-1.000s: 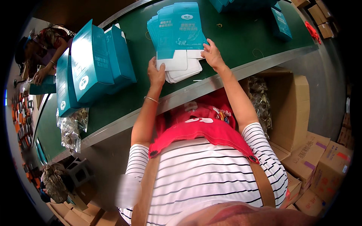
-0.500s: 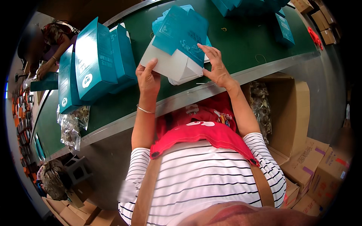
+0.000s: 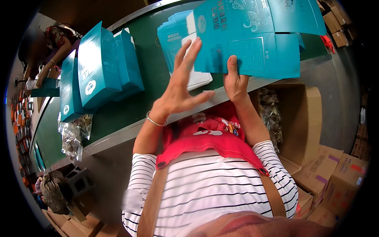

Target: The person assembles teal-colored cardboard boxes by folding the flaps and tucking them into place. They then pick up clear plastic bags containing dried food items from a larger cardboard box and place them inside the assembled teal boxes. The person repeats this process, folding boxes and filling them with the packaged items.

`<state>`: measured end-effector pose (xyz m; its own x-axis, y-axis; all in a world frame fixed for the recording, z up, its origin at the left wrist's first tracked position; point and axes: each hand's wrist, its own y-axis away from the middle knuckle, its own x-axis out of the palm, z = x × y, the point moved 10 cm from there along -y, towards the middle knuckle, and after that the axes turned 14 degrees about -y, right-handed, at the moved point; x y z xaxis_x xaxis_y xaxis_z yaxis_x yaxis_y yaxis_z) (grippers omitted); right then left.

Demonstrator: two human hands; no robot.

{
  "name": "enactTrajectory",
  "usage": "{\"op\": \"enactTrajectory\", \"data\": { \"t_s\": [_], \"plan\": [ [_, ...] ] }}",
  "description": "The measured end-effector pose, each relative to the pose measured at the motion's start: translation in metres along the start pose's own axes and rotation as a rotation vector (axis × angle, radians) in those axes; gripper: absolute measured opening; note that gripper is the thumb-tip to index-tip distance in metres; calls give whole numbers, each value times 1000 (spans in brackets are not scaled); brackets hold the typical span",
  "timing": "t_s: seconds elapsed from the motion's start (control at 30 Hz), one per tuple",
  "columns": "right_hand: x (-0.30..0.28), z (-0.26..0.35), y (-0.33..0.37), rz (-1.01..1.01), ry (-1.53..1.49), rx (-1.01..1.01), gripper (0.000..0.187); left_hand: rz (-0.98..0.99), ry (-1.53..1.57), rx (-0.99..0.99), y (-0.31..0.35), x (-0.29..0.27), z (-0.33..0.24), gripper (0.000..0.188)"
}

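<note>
A teal printed carton blank (image 3: 252,43), unfolded with its flaps spread, is held up above the table. My right hand (image 3: 237,81) grips its lower edge, thumb on the printed face and fingers hidden behind. Close to the blank's left edge, my left hand (image 3: 177,83) is raised with fingers spread and holds nothing. Behind that hand lies a stack of flat teal and white carton blanks (image 3: 173,37) on the green table (image 3: 148,43).
Several formed teal boxes (image 3: 100,67) stand on the table at left, beside clear plastic packets (image 3: 75,134). An open cardboard box (image 3: 304,118) with packets sits below the table edge at right. A co-worker's hand (image 3: 41,77) handles a teal box at far left.
The blank has been lifted off the stack, turned and moved right in my right hand, printed face toward me. My left hand has let go and opened.
</note>
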<state>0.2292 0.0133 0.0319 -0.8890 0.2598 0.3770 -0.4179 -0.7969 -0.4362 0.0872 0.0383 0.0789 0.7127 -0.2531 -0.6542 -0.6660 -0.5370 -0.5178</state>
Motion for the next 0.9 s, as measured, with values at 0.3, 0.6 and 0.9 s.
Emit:
{"op": "enactTrajectory", "data": {
  "t_s": [0.3, 0.6, 0.9],
  "plan": [
    [34, 41, -4, 243, -344, 64, 87, -322, -79, -413, 28, -31, 28, 24],
    [-12, 107, -60, 198, 615, -444, 42, -191, 647, -563, 47, -31, 86, 24],
    [39, 89, -56, 523, 1190, -498, 40, -56, 661, -591, 65, -6, 94, 26]
  ]
}}
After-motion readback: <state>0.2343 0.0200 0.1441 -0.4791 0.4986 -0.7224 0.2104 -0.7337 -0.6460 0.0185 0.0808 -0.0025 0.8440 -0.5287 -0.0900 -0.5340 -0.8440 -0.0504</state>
